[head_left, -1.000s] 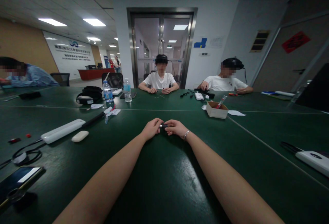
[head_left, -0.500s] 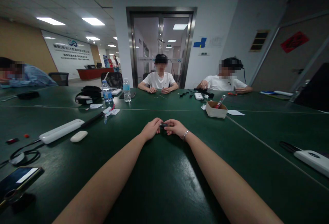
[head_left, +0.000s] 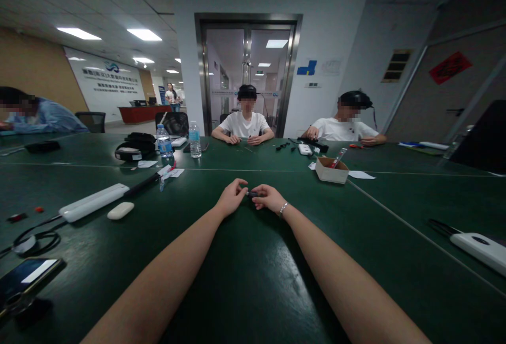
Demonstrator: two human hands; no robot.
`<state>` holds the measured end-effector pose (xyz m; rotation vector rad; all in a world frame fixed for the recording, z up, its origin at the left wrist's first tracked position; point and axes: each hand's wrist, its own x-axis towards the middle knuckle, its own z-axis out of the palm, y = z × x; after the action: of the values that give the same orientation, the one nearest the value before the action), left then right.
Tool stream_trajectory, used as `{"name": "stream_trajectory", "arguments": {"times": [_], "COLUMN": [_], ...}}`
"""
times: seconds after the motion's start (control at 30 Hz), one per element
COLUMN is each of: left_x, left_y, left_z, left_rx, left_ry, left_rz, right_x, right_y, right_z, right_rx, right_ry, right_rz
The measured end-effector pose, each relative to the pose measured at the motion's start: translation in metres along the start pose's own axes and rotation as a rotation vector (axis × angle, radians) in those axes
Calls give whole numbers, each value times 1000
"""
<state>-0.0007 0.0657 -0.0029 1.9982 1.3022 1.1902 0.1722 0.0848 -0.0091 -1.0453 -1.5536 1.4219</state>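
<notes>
Your left hand (head_left: 231, 199) and right hand (head_left: 269, 197) both pinch one small dark object (head_left: 252, 194); green table (head_left: 253, 281) beneath.

Your table (head_left: 253, 291) is dark green. The box (head_left: 331, 171) is tan with a white side, the bar (head_left: 93, 203) white, and both shirts (head_left: 245, 124) opposite you are white.

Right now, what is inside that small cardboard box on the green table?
A slim red-and-silver tool sticks up out of the open small tan cardboard box, leaning over its back rim toward the right. The box's front wall hides the tool's lower end and anything else lying inside.
</notes>
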Motion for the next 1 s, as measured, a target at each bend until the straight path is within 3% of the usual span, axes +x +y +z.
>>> {"name": "stream_trajectory", "arguments": {"times": [0.1, 0.27, 0.43, 0.5, 0.6, 0.7, 0.8, 0.9, 1.0], "left_x": [-1, -6, -8, -7, -11, -30, -67, -114, -162], "left_y": [5, 14, 24, 32, 50, 72, 82, 67, 30], "left_z": [-1, -1, -3, -7, -25, -62, -119, -188, -252], "left_rx": [34, 131, 222, 254, 352, 530, 633, 801, 917], "left_ry": [13, -20, -71, -132, -314, -434, -489, -403, -277], "left_rz": [0, 16, 46, 56, 34, -110, -270, -428, -550], "right_x": [0, -1, -6, -7, -10, -22, -55, -107, -167], "right_y": [2, -3, -9, -10, -10, -12, -17, -25, -36], "right_z": [3, 15, 28, 30, 26, 7, -25, -62, -98], "right_rx": [-65, -169, -219, -165, -89, -20, 17, -18, -117], "right_ry": [8, -86, -38, -43, -118, -182, -145, -105, -34], "right_rz": [-30, -55, -72, -81, -68, -8, 28, 82, 167]}}
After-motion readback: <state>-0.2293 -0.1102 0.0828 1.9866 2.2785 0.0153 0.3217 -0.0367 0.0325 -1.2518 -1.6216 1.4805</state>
